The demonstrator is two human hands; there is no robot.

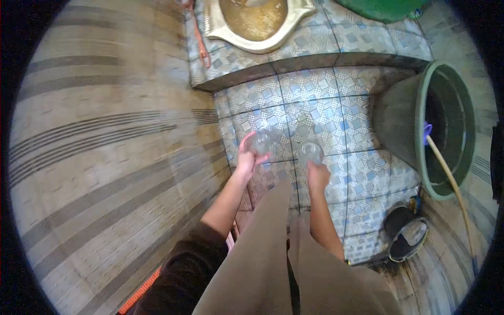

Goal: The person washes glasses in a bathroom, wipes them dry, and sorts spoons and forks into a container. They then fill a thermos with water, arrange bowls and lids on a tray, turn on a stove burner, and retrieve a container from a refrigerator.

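Both hands reach out low over the patterned tile floor (315, 121). My left hand (247, 156) is curled around a clear, see-through cup (262, 140), its fingers along the side and the thumb at the near end. A second clear cup (311, 151) is in my right hand (318, 174), gripped at its near end, with a round rim or base facing up. The two cups are apart, side by side, and slightly blurred. Floor tiles show through and around them.
A squat toilet (265, 44) sits on a raised tiled step beyond my hands. On the right stands a large green bin (425, 136) with a wooden-handled tool (446, 168) leaning in it. Nearer are a dark container (407, 239) and, at left, a tiled wall (115, 126).
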